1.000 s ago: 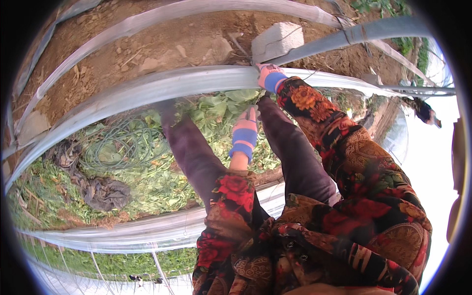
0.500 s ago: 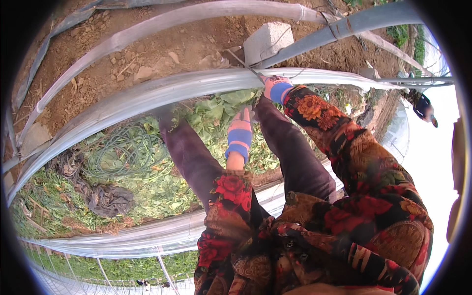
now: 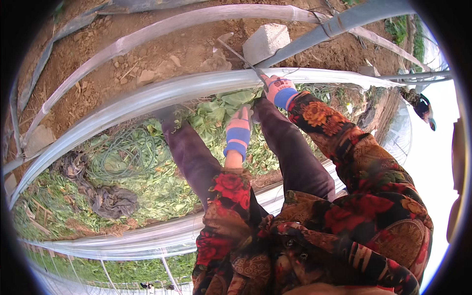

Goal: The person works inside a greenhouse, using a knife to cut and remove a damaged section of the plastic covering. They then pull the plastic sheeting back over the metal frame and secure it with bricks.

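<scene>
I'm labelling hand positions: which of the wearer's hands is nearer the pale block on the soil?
Right. The right hand is just below the block in the picture, by the plastic film; the left hand is farther down, between the legs.

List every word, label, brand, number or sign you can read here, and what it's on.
Right hand, back of its pink-and-blue glove: dark print, too small and blurred to quote.
Elsewhere: no lettering that I can make out.
</scene>
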Motion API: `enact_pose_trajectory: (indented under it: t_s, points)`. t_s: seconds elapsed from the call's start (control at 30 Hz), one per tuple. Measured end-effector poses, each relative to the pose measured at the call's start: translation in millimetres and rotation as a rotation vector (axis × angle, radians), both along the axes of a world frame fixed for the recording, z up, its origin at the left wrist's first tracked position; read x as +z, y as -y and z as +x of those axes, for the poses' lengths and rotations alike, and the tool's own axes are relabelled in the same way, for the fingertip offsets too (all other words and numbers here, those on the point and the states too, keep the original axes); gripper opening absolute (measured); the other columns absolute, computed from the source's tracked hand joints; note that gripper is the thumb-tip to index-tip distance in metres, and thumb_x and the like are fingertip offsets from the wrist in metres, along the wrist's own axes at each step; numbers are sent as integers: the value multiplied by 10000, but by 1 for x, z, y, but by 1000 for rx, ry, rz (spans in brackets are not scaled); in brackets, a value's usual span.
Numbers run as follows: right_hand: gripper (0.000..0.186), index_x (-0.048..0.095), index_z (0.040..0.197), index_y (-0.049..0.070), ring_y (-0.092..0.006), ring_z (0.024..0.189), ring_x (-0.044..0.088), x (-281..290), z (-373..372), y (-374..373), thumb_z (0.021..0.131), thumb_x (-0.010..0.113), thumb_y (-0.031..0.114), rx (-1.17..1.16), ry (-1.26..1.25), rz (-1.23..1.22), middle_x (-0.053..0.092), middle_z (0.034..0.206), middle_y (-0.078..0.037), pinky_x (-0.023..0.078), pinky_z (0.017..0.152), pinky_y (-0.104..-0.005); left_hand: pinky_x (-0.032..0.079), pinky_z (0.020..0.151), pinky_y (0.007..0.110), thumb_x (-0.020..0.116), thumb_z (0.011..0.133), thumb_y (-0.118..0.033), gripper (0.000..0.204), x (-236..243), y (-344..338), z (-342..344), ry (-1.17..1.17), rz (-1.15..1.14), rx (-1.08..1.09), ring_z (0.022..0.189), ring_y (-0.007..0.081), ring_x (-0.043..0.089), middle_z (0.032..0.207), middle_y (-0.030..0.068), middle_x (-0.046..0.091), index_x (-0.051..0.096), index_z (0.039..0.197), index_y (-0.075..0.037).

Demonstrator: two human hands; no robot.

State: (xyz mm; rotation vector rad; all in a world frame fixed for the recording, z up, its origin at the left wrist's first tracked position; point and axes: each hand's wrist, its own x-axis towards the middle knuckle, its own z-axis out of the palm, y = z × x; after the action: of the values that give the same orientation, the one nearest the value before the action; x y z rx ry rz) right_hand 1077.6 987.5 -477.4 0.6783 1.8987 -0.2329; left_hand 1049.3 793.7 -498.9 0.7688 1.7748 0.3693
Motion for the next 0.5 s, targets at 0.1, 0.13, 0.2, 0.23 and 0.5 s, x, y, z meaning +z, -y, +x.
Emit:
enact_pose_trajectory:
  t_s: [0.1, 0.13, 0.2, 0.23, 0.5]
  points:
    - [523, 379, 1249, 117, -297, 884, 578, 5, -8, -2, 737, 483, 156, 56, 146, -69, 590, 967, -172, 455, 756, -382, 480, 699, 379, 414, 795, -92, 503, 1, 0, -6, -109, 73, -63, 866, 321, 575, 1153, 186, 490, 318, 1288, -127]
    - [503, 391, 1241, 115, -286, 890, 580, 10, -10, -2, 747, 476, 150, 40, 22, -25, 594, 961, -163, 458, 757, -378, 483, 686, 381, 415, 793, -93, 509, 2, 0, -9, -84, 72, -111, 850, 325, 580, 1145, 194, 493, 313, 1291, -126]
    - [463, 414, 1226, 111, -265, 904, 584, 24, -11, 2, 766, 463, 138, 0, -56, 41, 603, 950, -144, 466, 760, -368, 475, 721, 369, 400, 819, -79, 482, 5, -2, -16, -55, 175, -115, 862, 326, 579, 1155, 211, 486, 311, 1292, -107]
    - [517, 382, 1254, 144, -276, 881, 587, 33, -10, 5, 747, 488, 139, -34, -105, 42, 596, 926, -151, 474, 722, -375, 471, 739, 363, 392, 832, -72, 469, 8, -4, -19, -4, 174, -191, 868, 326, 578, 1159, 219, 482, 310, 1293, -97]
    - [494, 446, 1201, 226, -289, 779, 543, 139, 80, 39, 727, 473, 88, -162, -437, 27, 500, 902, -131, 456, 667, -388, 448, 773, 298, 226, 917, -430, 612, 110, -2, -88, 1060, 307, 713, 908, 244, 579, 1002, 200, 575, 408, 1179, 93]
